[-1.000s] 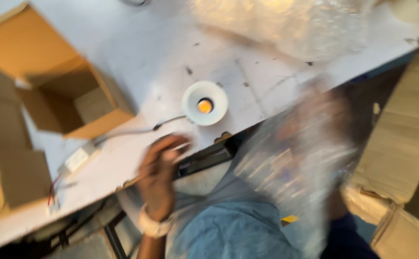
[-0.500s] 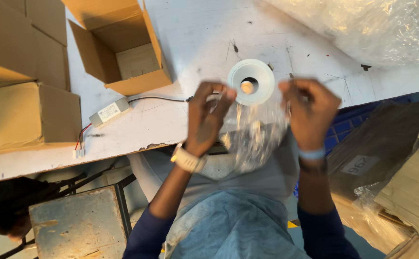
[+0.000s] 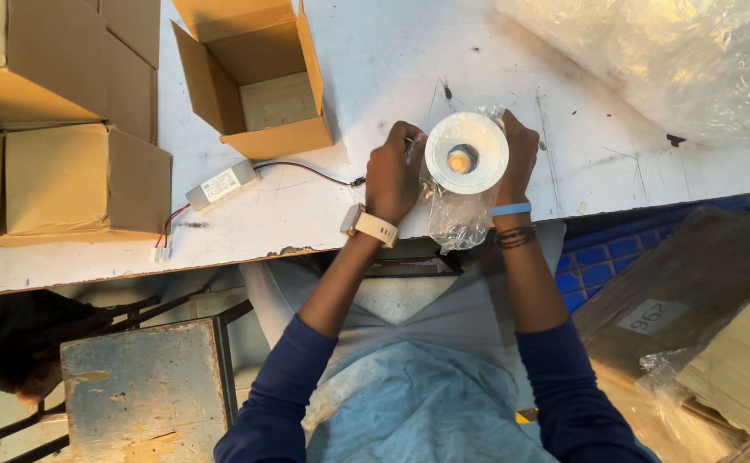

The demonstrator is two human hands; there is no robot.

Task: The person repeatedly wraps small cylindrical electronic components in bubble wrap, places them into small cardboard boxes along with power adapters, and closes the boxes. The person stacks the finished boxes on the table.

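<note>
Seen from the head camera I am watching remotely, a worker at a scuffed white table (image 3: pixel 615 163) grips a round white downlight (image 3: pixel 466 153), the landmark at the middle of the scene, with its amber centre facing up. The left hand (image 3: pixel 394 176) curls against the lamp's left rim and the right hand (image 3: pixel 517 154) against its right rim; both sets of fingers are closed around the clear plastic bag (image 3: pixel 456 214) that wraps the lamp and hangs down below it, past the table's near edge. I cannot tell exactly how the fingertips meet behind the lamp. A black cable (image 3: pixel 306 170) runs left of the lamp to a small white driver box (image 3: pixel 222 184), which lies on the table with red and black leads (image 3: pixel 167 231) trailing further left. Up and left of the lamp stands an open cardboard box (image 3: pixel 259 81); far left of it sit more closed cartons (image 3: pixel 57 120). Up and right of the lamp a heap of crumpled clear plastic sheeting (image 3: pixel 649 60) covers the table's corner. Below and left of the lamp, under the table, a worn metal stool (image 3: pixel 143 390) stands on the floor; to the lower right lie a blue crate (image 3: pixel 598 266) and flattened cardboard (image 3: pixel 735 369).
</note>
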